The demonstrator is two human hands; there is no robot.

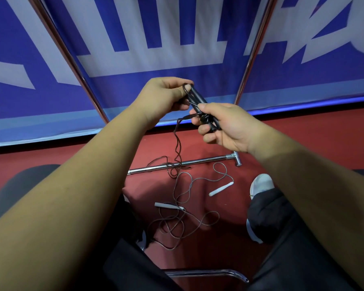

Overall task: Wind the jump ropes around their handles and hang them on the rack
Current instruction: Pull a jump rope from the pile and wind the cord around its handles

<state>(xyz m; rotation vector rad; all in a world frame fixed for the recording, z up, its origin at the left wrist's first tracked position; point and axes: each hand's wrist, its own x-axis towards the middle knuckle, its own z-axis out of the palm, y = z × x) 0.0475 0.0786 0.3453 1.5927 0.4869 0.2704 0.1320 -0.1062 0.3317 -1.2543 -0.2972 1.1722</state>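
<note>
Two hands meet high above the metal bar [183,163] that lies on the red floor [292,139]. The left hand [162,97] is curled, and its thumb and fingers pinch a loop of the black rope [178,148] at the top end of the black handles [200,101]. The right hand [225,124] is curled too. It grips the low end of the same black handles, where some rope is wound in a tight bunch. The black handles lie side by side, tilted, between the two hands. From them the black rope hangs down loose to the metal bar and lies across it in small curls.

On the near side of the metal bar, a second rope [187,217] lies on the floor in big messy loops. One white handle [221,189] of it lies near the right end of the bar. The other white handle [168,205] lies farther from the bar, closer to the person. A white shoe [261,183] rests on the floor near the bar's right end.

Past the metal bar, a left pole [73,66] and a right pole [252,57] slant up in front of a blue banner [177,66] with big white shapes.

Well away from the bar, closest to the person, a shiny chair tube [208,272] curves between dark trouser legs [267,217].
</note>
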